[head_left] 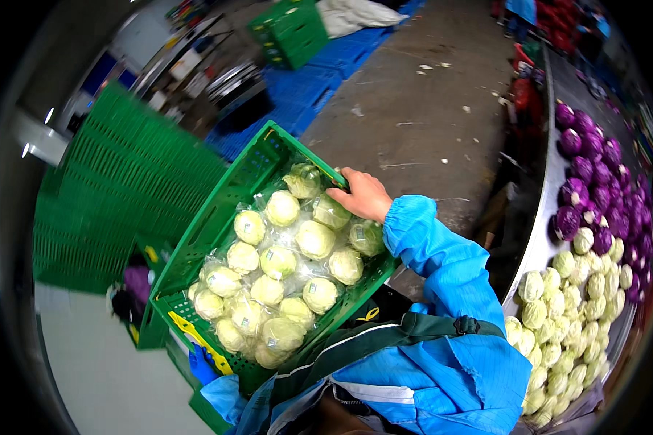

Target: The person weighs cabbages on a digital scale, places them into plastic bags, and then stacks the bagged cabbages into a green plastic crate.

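Note:
A green plastic crate (221,194) is tilted in front of my body, filled with several pale green cabbages (315,239) in clear plastic wrap. My right hand (363,194), bare below a blue sleeve, is closed over the crate's far right rim. At the near left end, my left hand (202,365) in a blue glove grips the crate beside its yellow handle (199,341). The crate wall and sleeve hide part of those fingers.
Stacked green crates (116,196) stand at the left. Blue pallets (305,87) and another green crate stack (290,32) lie ahead. On the right, a metal table (533,239) bears purple cabbages (580,170) and pale cabbages (559,319). Scraps dot the floor (413,109).

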### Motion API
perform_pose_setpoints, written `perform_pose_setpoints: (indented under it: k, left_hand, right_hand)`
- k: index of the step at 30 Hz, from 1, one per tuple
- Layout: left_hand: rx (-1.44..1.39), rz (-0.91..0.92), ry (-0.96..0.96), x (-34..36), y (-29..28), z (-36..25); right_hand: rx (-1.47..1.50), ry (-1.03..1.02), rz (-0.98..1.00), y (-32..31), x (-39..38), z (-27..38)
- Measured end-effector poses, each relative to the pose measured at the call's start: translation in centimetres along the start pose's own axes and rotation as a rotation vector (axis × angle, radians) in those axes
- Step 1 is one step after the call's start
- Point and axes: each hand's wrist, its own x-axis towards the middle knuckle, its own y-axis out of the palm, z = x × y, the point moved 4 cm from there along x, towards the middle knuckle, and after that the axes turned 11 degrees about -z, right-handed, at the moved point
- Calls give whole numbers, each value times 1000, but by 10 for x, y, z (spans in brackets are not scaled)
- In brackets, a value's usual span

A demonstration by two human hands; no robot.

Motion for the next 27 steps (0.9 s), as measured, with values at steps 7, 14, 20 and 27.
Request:
perform_pose_setpoints:
  k: [7,14,20,27]
  left_hand:
    - [51,335,61,143,251,-43]
    - [32,678,-31,229,480,-61]
    - [188,690,156,235,641,-118]
    - [147,471,166,188,690,-148]
  right_hand:
    - [-46,240,-226,-24,109,-84]
    - [-163,371,-454,-65,184,-110]
    - [-53,465,-536,-94,251,-167]
    - [4,337,-435,-125,379,-219]
